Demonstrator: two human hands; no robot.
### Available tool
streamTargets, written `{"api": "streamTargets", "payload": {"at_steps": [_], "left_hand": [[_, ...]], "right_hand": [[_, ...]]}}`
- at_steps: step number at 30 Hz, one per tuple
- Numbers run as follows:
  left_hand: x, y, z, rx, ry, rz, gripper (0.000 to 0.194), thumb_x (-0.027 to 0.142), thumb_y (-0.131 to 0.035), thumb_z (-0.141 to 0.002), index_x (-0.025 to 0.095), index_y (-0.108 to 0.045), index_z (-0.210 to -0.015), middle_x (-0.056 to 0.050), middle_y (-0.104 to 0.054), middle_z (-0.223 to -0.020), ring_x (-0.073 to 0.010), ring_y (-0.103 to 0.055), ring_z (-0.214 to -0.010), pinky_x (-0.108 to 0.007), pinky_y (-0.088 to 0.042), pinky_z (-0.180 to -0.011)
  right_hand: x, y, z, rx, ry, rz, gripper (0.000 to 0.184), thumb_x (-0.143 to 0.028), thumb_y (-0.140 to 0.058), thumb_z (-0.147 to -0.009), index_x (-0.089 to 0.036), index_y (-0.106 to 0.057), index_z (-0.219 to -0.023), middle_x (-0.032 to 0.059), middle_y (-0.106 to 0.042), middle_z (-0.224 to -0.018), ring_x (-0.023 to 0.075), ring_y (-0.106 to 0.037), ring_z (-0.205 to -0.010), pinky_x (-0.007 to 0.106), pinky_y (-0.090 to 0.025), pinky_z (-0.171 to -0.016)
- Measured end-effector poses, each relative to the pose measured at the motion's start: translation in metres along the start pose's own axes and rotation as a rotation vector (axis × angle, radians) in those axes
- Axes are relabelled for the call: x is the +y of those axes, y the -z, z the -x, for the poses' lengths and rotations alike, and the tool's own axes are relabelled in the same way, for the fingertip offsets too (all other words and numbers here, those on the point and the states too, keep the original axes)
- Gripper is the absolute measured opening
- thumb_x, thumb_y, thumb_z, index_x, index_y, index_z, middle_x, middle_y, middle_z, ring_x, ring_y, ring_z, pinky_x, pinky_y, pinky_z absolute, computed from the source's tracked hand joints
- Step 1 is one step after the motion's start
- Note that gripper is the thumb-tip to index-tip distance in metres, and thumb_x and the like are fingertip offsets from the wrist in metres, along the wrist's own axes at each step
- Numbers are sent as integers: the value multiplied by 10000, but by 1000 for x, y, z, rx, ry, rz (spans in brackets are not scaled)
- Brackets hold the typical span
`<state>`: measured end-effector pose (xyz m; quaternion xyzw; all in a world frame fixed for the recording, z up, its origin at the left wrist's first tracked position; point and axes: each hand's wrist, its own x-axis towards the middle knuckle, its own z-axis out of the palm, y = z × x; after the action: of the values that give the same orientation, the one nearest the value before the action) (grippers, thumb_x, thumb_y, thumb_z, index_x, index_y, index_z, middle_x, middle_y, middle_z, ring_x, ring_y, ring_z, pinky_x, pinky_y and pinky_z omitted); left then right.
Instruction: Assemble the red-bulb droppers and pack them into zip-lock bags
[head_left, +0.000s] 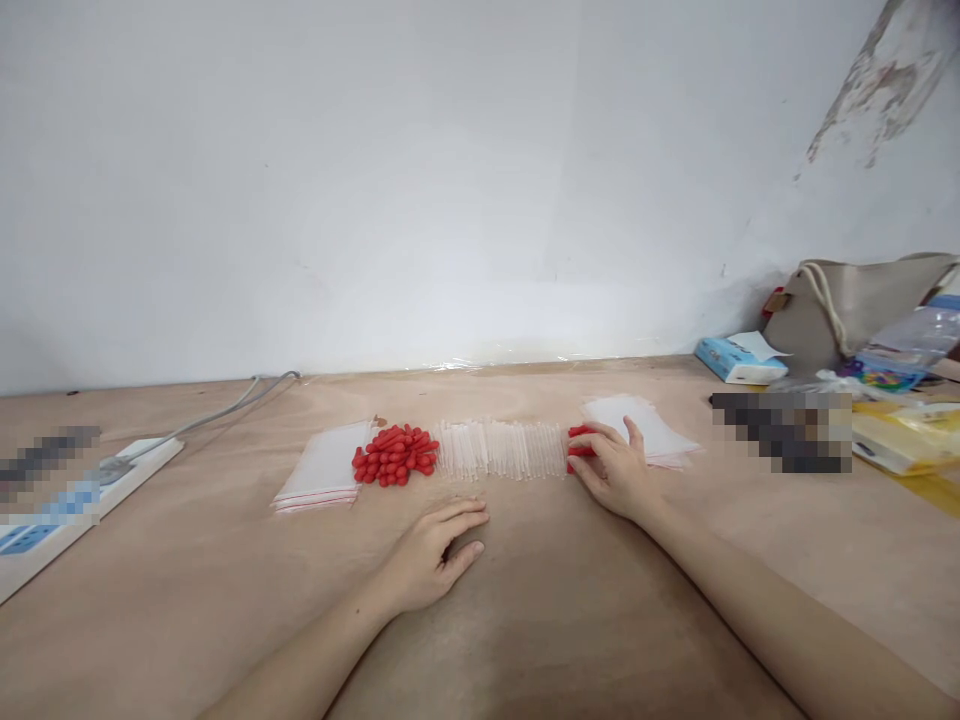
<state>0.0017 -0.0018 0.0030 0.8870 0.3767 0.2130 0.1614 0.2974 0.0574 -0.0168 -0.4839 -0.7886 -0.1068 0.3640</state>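
Observation:
My left hand point(442, 550) rests on the wooden table with its fingers stretched and the thumb apart, holding nothing. It lies just in front of a row of thin, whitish translucent sticks point(502, 450). At the right end of that row, my right hand point(615, 468) reaches over some small red pieces point(579, 448). Its fingertips and thumb touch them with the fingers spread, and the hand partly hides them. Left of the sticks is a heap of red, bulb-ended pieces that look like uninflated balloons point(394, 455).
Stacks of clear zip bags lie at the left point(319, 470) and right point(637, 428). A power strip point(142, 460) with a grey cable is far left. A blue tissue pack point(739, 358), a grey bag point(877, 300) and a plastic bottle point(919, 335) crowd the right. A wall closes the back.

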Motion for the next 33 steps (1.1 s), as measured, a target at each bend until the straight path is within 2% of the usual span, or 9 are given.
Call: {"api": "streamTargets", "payload": {"at_steps": [6, 9, 12, 15, 18, 23, 27, 33], "left_hand": [[-2, -1, -1, 11, -13, -9, 339, 248, -454, -834, 245, -522, -1166, -39, -531, -1214, -188, -471, -1125, -373, -387, -955], [0, -2, 0, 31, -33, -12, 322, 243, -449, -834, 243, -535, -1144, -45, -549, -1178, -194, -485, -1092, -374, -393, -937], [3, -1, -1, 134, -19, -39, 275, 243, -462, -825, 236, -571, -1077, -54, -579, -1076, -196, -509, -1006, -360, -413, -884], [4, 1, -8, 299, 50, -104, 211, 255, -471, -818, 229, -598, -985, -57, -580, -964, -205, -507, -924, -370, -412, -833], [1, 2, -24, 372, 130, -200, 158, 271, -488, -803, 216, -614, -881, -49, -560, -904, -209, -490, -883, -376, -394, -811], [-4, 1, -66, 403, 301, -381, 161, 335, -520, -770, 205, -612, -793, -61, -541, -926, -239, -464, -897, -383, -365, -778], [-13, -4, -96, 387, 482, -458, 207, 387, -538, -730, 198, -608, -776, -87, -545, -934, -284, -456, -930, -428, -338, -786], [-20, -9, -113, 353, 606, -500, 223, 354, -518, -718, 158, -624, -709, -133, -545, -927, -326, -439, -972, -464, -294, -822]], "right_hand": [[-8, 5, 2, 173, 13, -66, 224, -229, -459, -803, -221, -536, -1013, 41, -627, -873, 190, -540, -908, 434, -254, -931], [-23, 8, 4, 114, 95, -133, 165, -216, -482, -800, -235, -564, -942, 31, -624, -831, 182, -538, -860, 403, -295, -891], [-39, 10, 5, -18, 162, -219, 107, -238, -497, -798, -231, -559, -884, 23, -622, -803, 175, -542, -843, 407, -292, -906], [-48, 9, 5, -132, 216, -247, 84, -251, -486, -802, -237, -561, -837, 18, -619, -768, 180, -543, -860, 434, -272, -924], [-50, 9, 6, -197, 259, -226, 70, -228, -493, -787, -233, -563, -780, 12, -615, -741, 182, -538, -881, 455, -250, -934], [-50, 11, 4, -232, 265, -204, 89, -215, -503, -773, -231, -573, -826, 14, -608, -751, 177, -522, -870, 446, -241, -929], [-52, 13, 2, -229, 253, -187, 135, -264, -510, -782, -225, -578, -892, 33, -606, -805, 171, -515, -822, 397, -290, -865], [-50, 11, 4, -236, 238, -158, 162, -312, -533, -780, -236, -604, -905, 27, -582, -782, 162, -495, -781, 356, -307, -793]]}}
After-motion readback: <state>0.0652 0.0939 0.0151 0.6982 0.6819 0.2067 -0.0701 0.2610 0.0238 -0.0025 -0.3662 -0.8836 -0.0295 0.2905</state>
